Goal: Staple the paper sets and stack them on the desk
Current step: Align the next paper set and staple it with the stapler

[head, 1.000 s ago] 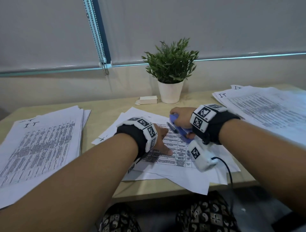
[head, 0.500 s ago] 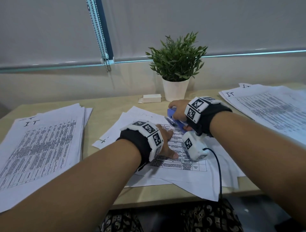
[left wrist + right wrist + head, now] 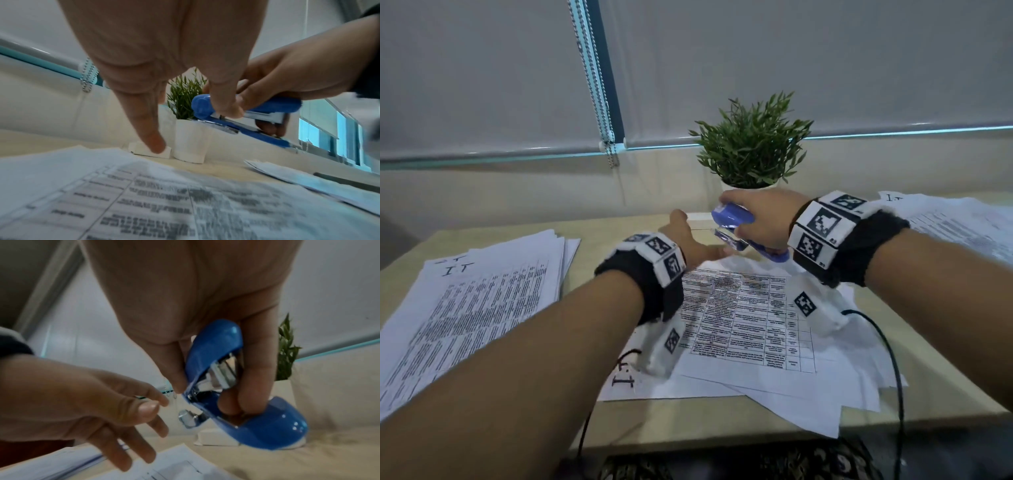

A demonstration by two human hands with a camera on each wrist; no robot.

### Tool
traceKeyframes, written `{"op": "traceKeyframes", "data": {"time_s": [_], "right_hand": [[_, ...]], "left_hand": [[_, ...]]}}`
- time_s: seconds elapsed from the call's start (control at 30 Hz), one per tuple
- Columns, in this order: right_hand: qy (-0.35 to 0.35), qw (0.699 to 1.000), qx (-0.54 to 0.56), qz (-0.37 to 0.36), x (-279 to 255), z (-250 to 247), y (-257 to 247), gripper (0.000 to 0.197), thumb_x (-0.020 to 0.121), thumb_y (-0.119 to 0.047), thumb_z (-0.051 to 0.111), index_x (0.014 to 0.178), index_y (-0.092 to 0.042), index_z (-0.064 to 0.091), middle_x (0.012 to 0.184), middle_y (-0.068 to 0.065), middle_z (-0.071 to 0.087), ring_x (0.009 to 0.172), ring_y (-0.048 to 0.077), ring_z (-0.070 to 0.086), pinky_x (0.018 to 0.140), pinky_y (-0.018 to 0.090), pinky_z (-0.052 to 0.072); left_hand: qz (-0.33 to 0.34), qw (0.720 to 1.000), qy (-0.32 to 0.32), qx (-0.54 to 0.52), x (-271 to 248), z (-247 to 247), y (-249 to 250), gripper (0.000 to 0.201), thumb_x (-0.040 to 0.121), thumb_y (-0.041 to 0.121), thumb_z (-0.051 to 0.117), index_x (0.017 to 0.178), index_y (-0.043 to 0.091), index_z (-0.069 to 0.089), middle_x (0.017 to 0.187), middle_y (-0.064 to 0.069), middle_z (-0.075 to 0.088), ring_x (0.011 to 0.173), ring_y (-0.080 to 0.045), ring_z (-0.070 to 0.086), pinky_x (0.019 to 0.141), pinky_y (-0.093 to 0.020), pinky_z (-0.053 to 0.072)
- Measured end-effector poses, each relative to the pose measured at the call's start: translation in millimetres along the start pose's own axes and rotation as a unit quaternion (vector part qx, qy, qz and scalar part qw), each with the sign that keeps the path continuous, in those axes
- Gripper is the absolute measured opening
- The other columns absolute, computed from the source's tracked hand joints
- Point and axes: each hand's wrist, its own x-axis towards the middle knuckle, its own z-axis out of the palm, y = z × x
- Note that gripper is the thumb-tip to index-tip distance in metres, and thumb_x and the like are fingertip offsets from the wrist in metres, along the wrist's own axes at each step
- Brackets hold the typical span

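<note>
Lifted off the papers [image 3: 743,318], blue stapler [image 3: 732,219] gaping in right hand [image 3: 763,219], left hand [image 3: 688,240] spread, empty.

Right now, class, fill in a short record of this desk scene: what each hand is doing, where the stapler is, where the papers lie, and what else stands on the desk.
right hand: grips the blue stapler, raised above the desk
stapler state: hinged open, metal magazine showing
left hand: fingers spread, reaching toward the stapler, holding nothing
papers in front: loose printed sheets, fanned, near the desk edge
left stack: printed sheets, marked "IT"
right stack: printed sheets at the far right
potted plant: white pot, at the back
small white box: beside the pot
</note>
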Motion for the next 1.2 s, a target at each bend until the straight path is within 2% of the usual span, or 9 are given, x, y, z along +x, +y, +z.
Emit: {"op": "traceKeyframes", "data": {"time_s": [0.1,0.27,0.47,0.6,0.8,0.93,1.03,1.13,1.2], "right_hand": [[0.012,1.000,-0.013,-0.019,-10.6,-8.6,-9.2,0.056,0.091,-0.029,0.052,0.142,-0.032,0.029,0.132,0.003,0.055,0.111,0.026,0.055,0.074,0.023,0.031],[0.015,0.998,-0.022,-0.054,-16.5,-9.7,-18.0,0.058,0.087,-0.032,0.058,0.139,-0.031,0.033,0.125,0.007,0.058,0.104,0.027,0.056,0.077,0.028,0.038],[-0.015,0.997,-0.008,-0.069,-26.3,-9.0,-13.3,0.051,0.088,-0.035,0.055,0.135,-0.036,0.037,0.115,0.001,0.065,0.083,0.019,0.050,0.073,0.027,0.040],[-0.030,0.997,-0.036,-0.067,-28.6,-10.1,-3.0,0.051,0.090,-0.042,0.051,0.137,-0.040,0.032,0.117,0.002,0.063,0.083,0.020,0.049,0.072,0.028,0.039],[-0.055,0.991,-0.096,0.071,-1.8,0.6,55.3,0.052,0.094,-0.039,0.045,0.144,-0.033,0.030,0.135,0.007,0.053,0.105,0.027,0.055,0.088,0.031,0.043],[-0.113,0.971,-0.147,0.149,36.7,24.2,104.2,0.050,0.079,-0.047,0.042,0.123,-0.028,0.053,0.127,0.004,0.060,0.108,0.030,0.059,0.096,0.037,0.047],[-0.105,0.973,-0.120,0.170,74.7,49.8,152.3,0.047,0.083,-0.034,0.057,0.126,-0.015,0.054,0.130,0.011,0.057,0.117,0.032,0.055,0.099,0.037,0.043],[-0.107,0.968,-0.115,0.196,80.7,53.7,155.7,0.036,0.074,-0.038,0.057,0.105,-0.019,0.059,0.133,0.007,0.056,0.116,0.027,0.056,0.100,0.039,0.046],[-0.073,0.974,-0.076,0.202,71.4,53.3,149.5,0.035,0.088,-0.030,0.058,0.120,-0.016,0.057,0.136,0.012,0.052,0.123,0.030,0.050,0.101,0.037,0.042]], "left_hand": [[-0.018,0.992,-0.034,-0.123,4.1,-8.6,5.6,0.085,0.066,0.041,0.081,0.131,0.004,0.043,0.096,-0.015,0.068,0.085,-0.027,0.068,0.085,-0.043,0.056],[0.037,0.985,-0.055,-0.157,-3.4,-11.5,11.9,0.014,0.077,0.011,0.075,0.081,0.007,0.062,0.074,-0.011,0.065,0.068,-0.022,0.062,0.083,-0.038,0.057],[0.037,0.974,-0.106,-0.195,-6.2,-13.6,-1.9,0.005,0.086,0.001,0.063,0.082,-0.002,0.063,0.065,-0.012,0.060,0.039,-0.010,0.060,0.047,-0.020,0.056],[0.026,0.971,-0.126,-0.201,-3.5,-18.3,-5.9,0.016,0.088,0.001,0.060,0.072,0.001,0.063,0.053,-0.007,0.065,0.040,-0.013,0.062,0.046,-0.022,0.055],[-0.013,0.985,0.022,-0.173,15.1,-45.0,-25.0,0.016,0.089,0.003,0.059,0.073,0.001,0.062,0.064,-0.012,0.061,0.034,-0.009,0.057,0.043,-0.021,0.054],[-0.007,0.992,0.033,-0.118,10.7,-53.5,-40.5,0.013,0.085,0.011,0.067,0.071,0.011,0.067,0.069,-0.007,0.066,0.042,-0.004,0.062,0.047,-0.021,0.056],[-0.007,0.995,0.059,-0.078,-3.6,-59.9,-48.7,0.011,0.080,0.016,0.073,0.069,0.017,0.070,0.060,-0.005,0.062,0.038,-0.003,0.057,0.043,-0.014,0.052],[-0.015,0.995,0.067,-0.078,-18.2,-73.8,-64.2,0.006,0.078,0.018,0.075,0.072,0.020,0.073,0.066,-0.009,0.066,0.046,-0.010,0.060,0.058,-0.019,0.058],[-0.012,0.992,0.075,-0.098,-29.5,-85.0,-77.7,0.007,0.075,0.014,0.076,0.074,0.020,0.074,0.072,-0.012,0.068,0.047,-0.010,0.061,0.059,-0.021,0.059]]}}
